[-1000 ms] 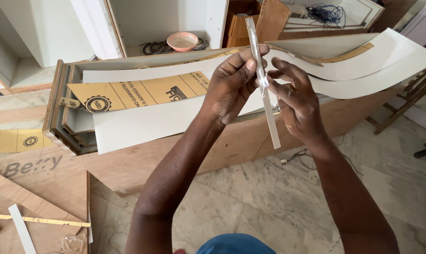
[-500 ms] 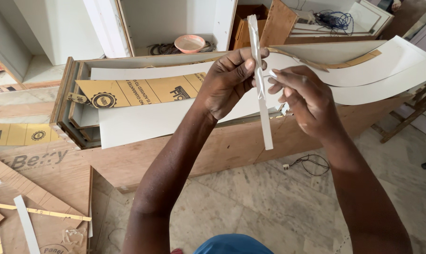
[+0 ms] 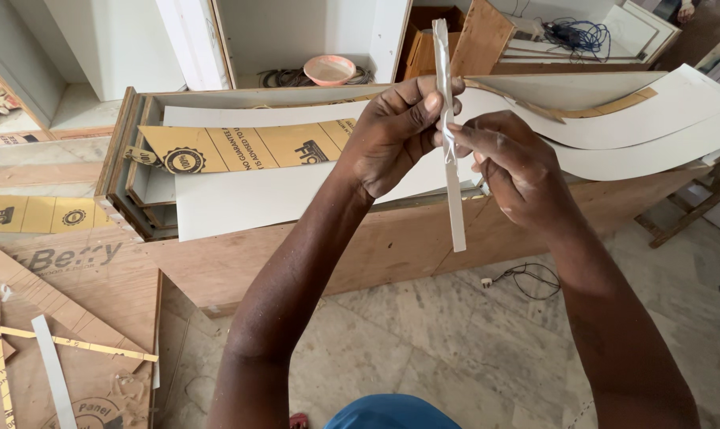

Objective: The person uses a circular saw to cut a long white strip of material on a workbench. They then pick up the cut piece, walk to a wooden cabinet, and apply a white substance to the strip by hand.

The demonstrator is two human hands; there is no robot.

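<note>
Both my hands hold a long narrow white strip (image 3: pixel 454 199) upright in front of me. My left hand (image 3: pixel 396 135) pinches its upper part between thumb and fingers. My right hand (image 3: pixel 511 171) grips it just below, fingers curled on its right edge. The strip's top end sticks up above my fingers and its lower end hangs free. Behind my hands lie wide white laminate sheets (image 3: pixel 241 199) on a plywood bench (image 3: pixel 360 254).
A yellow printed protective sheet (image 3: pixel 241 147) lies on the stacked boards. White curved sheets (image 3: pixel 646 127) spread to the right. A pink bowl (image 3: pixel 329 69) and cables sit in a white cabinet behind. Plywood panels and thin offcut strips (image 3: pixel 54 369) lie at lower left. A cable (image 3: pixel 527 278) lies on the floor.
The strip has gone from tilted to nearly vertical. My hands have shifted slightly along it while keeping hold.
</note>
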